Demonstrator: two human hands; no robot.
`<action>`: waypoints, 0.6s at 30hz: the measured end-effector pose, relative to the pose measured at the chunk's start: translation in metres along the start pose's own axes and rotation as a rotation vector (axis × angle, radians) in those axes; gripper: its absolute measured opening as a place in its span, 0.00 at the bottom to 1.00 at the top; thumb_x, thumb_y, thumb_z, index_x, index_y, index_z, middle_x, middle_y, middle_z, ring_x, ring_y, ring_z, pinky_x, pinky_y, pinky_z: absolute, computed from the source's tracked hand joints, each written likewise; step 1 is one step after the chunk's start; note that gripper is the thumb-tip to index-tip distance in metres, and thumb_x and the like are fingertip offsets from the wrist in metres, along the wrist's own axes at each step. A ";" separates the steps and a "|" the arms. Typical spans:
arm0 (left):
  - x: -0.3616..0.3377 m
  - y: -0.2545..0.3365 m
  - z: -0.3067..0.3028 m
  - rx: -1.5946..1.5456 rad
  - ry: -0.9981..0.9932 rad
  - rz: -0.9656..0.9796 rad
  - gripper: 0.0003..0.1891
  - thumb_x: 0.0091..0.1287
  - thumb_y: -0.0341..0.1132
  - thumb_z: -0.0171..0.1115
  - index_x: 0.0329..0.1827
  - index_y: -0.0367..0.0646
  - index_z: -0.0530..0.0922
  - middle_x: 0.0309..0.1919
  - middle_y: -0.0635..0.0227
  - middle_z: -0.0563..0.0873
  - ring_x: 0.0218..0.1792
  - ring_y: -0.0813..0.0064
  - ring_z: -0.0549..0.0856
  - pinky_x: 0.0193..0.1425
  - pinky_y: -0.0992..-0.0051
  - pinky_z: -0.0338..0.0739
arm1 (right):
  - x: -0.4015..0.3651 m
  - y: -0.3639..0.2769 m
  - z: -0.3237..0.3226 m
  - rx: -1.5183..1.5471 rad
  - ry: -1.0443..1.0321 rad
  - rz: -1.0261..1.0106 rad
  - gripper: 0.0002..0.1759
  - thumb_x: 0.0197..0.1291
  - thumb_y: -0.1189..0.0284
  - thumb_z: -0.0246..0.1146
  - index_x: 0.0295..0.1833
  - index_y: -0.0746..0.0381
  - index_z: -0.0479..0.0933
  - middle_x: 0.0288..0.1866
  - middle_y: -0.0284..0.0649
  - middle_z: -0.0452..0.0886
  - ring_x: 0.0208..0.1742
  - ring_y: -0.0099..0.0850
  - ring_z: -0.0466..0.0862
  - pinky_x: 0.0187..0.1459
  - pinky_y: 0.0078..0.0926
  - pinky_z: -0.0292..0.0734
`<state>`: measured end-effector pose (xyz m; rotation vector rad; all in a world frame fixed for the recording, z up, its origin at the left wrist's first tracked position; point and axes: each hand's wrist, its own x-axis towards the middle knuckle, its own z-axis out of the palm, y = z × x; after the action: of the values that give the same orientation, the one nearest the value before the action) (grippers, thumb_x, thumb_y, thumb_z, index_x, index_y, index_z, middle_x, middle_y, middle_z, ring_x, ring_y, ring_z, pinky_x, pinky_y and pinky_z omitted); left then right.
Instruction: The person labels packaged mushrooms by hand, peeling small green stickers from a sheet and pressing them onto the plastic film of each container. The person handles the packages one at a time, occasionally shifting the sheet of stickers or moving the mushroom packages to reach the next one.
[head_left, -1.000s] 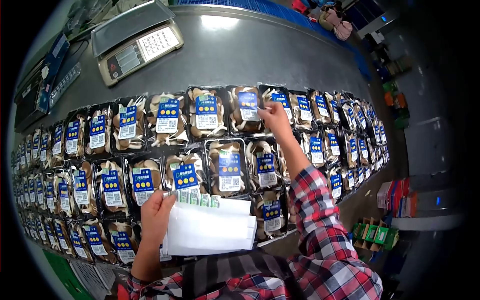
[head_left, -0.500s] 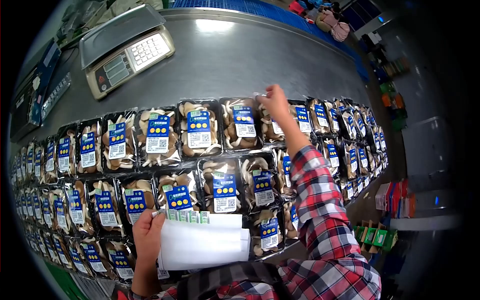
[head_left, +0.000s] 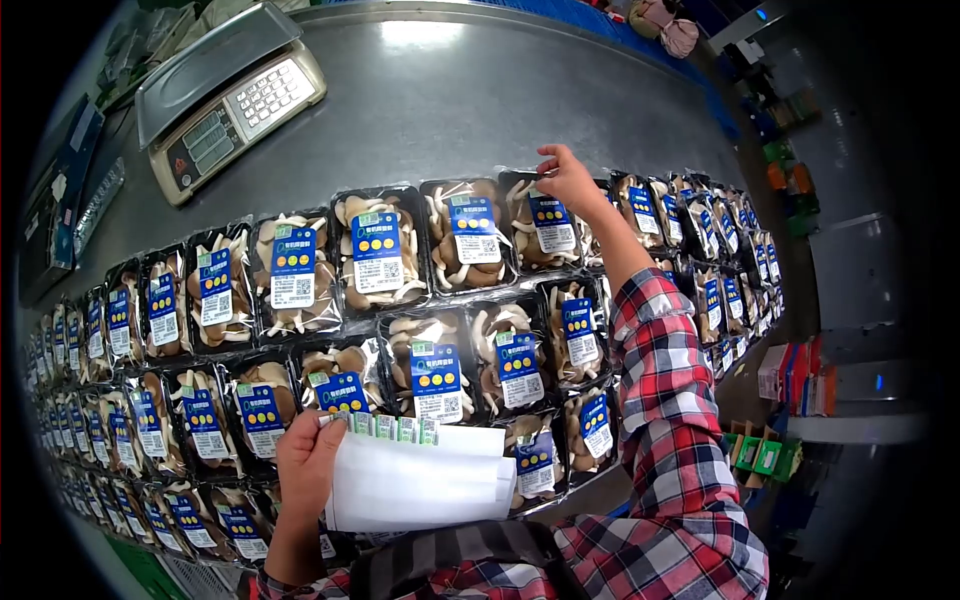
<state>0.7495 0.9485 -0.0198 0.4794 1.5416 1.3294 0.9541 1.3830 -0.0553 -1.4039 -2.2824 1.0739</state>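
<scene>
Sheet pinched by corner in our left hand, likely keeping stickers exposed; our right hand over tray, fingers curled, grip unclear.

White sheet, red plaid sleeve

We look out from a single head-worn camera that faces forward and steeply down, over the plaid right sleeve and onto the metal table. Our view is closest to the clothing along the bottom edge, with the left hand and right hand farther out and the scale beyond them. Our wide lens curves the table's far edge, and black rounds off the corners.
</scene>
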 end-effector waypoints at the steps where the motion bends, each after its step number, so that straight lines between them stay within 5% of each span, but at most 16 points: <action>1: 0.000 0.000 -0.001 0.018 -0.004 0.007 0.04 0.65 0.28 0.55 0.33 0.37 0.75 0.24 0.80 0.75 0.26 0.93 0.70 0.29 0.89 0.65 | 0.003 0.002 0.004 -0.015 -0.005 -0.012 0.29 0.45 0.81 0.61 0.57 0.64 0.65 0.42 0.39 0.74 0.43 0.26 0.75 0.45 0.21 0.73; 6: 0.001 0.000 -0.002 0.029 -0.005 0.008 0.04 0.65 0.28 0.55 0.34 0.37 0.75 0.25 0.79 0.76 0.27 0.92 0.71 0.30 0.89 0.65 | -0.007 0.009 0.026 -0.709 0.254 -0.225 0.29 0.42 0.80 0.62 0.55 0.58 0.69 0.51 0.45 0.71 0.53 0.42 0.72 0.51 0.35 0.71; 10: 0.003 0.001 -0.002 0.100 0.016 0.044 0.04 0.64 0.28 0.55 0.34 0.37 0.75 0.24 0.79 0.75 0.26 0.91 0.70 0.29 0.88 0.65 | -0.028 -0.006 0.016 -0.737 0.466 -0.225 0.26 0.44 0.78 0.63 0.53 0.60 0.70 0.54 0.47 0.69 0.54 0.47 0.71 0.52 0.37 0.71; 11: 0.003 0.000 -0.001 0.126 0.019 0.052 0.04 0.64 0.28 0.56 0.33 0.36 0.75 0.24 0.79 0.75 0.26 0.91 0.70 0.29 0.87 0.64 | -0.037 -0.006 0.016 -0.630 0.425 -0.264 0.25 0.46 0.77 0.63 0.53 0.62 0.69 0.54 0.48 0.70 0.51 0.47 0.72 0.50 0.38 0.72; 14: 0.004 0.006 0.005 0.242 0.014 0.112 0.05 0.63 0.29 0.57 0.31 0.36 0.75 0.20 0.78 0.74 0.24 0.91 0.68 0.26 0.86 0.63 | -0.105 -0.073 0.032 -0.019 -0.070 -0.099 0.09 0.58 0.71 0.59 0.41 0.65 0.77 0.37 0.37 0.81 0.38 0.23 0.78 0.41 0.21 0.73; 15: 0.004 0.008 0.008 0.280 -0.003 0.137 0.05 0.63 0.29 0.57 0.31 0.36 0.75 0.19 0.77 0.73 0.24 0.91 0.68 0.26 0.86 0.63 | -0.136 -0.089 0.040 -0.057 -0.159 -0.193 0.10 0.59 0.70 0.60 0.43 0.65 0.76 0.37 0.35 0.80 0.39 0.22 0.78 0.41 0.21 0.74; 16: 0.004 0.009 0.011 0.318 -0.026 0.165 0.06 0.63 0.29 0.58 0.31 0.35 0.75 0.18 0.77 0.73 0.23 0.91 0.68 0.26 0.85 0.63 | -0.166 -0.112 0.046 0.104 -0.301 -0.069 0.12 0.58 0.71 0.61 0.45 0.65 0.75 0.38 0.37 0.79 0.40 0.24 0.78 0.42 0.23 0.74; 18: 0.002 0.011 0.017 0.333 -0.062 0.181 0.06 0.63 0.30 0.58 0.31 0.35 0.75 0.17 0.76 0.73 0.22 0.91 0.67 0.24 0.84 0.62 | -0.211 -0.133 0.052 -0.031 -0.336 -0.351 0.13 0.56 0.74 0.61 0.46 0.65 0.74 0.40 0.42 0.76 0.39 0.31 0.79 0.41 0.25 0.75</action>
<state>0.7598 0.9618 -0.0083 0.8782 1.7072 1.1811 0.9432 1.1450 0.0351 -0.8295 -2.6552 1.2307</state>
